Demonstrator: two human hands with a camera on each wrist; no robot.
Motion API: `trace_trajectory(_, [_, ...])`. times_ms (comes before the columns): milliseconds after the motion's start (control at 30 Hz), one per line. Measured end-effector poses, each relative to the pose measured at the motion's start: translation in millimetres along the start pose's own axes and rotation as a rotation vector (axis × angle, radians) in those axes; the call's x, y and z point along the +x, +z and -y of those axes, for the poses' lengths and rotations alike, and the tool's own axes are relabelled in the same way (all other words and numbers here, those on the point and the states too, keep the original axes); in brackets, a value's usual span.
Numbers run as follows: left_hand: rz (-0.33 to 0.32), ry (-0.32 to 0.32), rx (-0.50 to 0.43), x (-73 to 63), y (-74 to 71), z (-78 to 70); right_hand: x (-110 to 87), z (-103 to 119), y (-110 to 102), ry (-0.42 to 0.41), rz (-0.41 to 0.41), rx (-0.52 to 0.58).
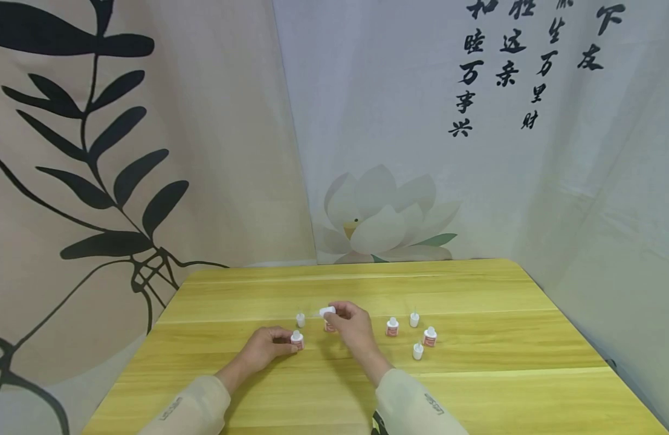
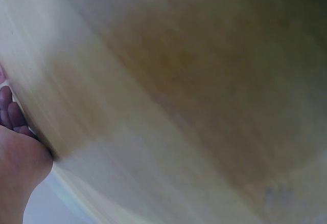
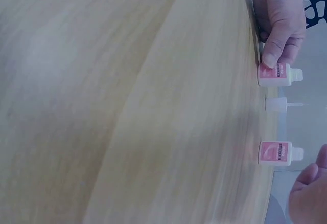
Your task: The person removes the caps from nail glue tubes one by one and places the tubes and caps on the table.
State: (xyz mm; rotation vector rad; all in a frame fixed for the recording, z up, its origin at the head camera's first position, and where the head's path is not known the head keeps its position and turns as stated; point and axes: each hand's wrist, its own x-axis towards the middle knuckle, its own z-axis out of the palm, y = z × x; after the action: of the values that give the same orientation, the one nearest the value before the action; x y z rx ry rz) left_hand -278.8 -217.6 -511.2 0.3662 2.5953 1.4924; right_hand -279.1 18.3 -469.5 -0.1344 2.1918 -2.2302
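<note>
My left hand (image 1: 270,349) grips a small white bottle (image 1: 297,342) with a pink label between thumb and fingers. The bottle stands upright on the wooden table, and the right wrist view shows the thumb against its label (image 3: 272,71). Over a second pink-labelled bottle (image 1: 330,327), my right hand (image 1: 352,324) pinches a white cap (image 1: 327,311) whose thin stem points left. That bottle (image 3: 275,153) is upright below the fingers in the right wrist view. Between the two bottles a white cap (image 3: 276,105) stands with its thin stem up. Only part of the left hand (image 2: 20,152) shows in the left wrist view.
To the right stand two more pink-labelled bottles, one nearer the middle (image 1: 392,328) and one farther right (image 1: 429,338). Close by are two white caps, one behind (image 1: 414,320) and one in front (image 1: 418,351). A printed curtain (image 1: 378,121) hangs behind the table (image 1: 503,399).
</note>
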Motion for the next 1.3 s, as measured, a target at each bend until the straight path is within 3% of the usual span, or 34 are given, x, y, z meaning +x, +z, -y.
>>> trace_trajectory(267, [-0.003,0.008,0.012,2.0,0.6,0.6,-11.4,20,-2,0.011,0.017,0.016])
trace_trajectory(600, [-0.004,0.002,0.019,0.8,0.2,-0.9,2.5,-5,-3,0.012,-0.023,-0.011])
trace_trajectory(1300, [-0.01,-0.009,0.027,0.2,-0.1,-1.3,-1.5,-4,-5,0.041,-0.006,-0.021])
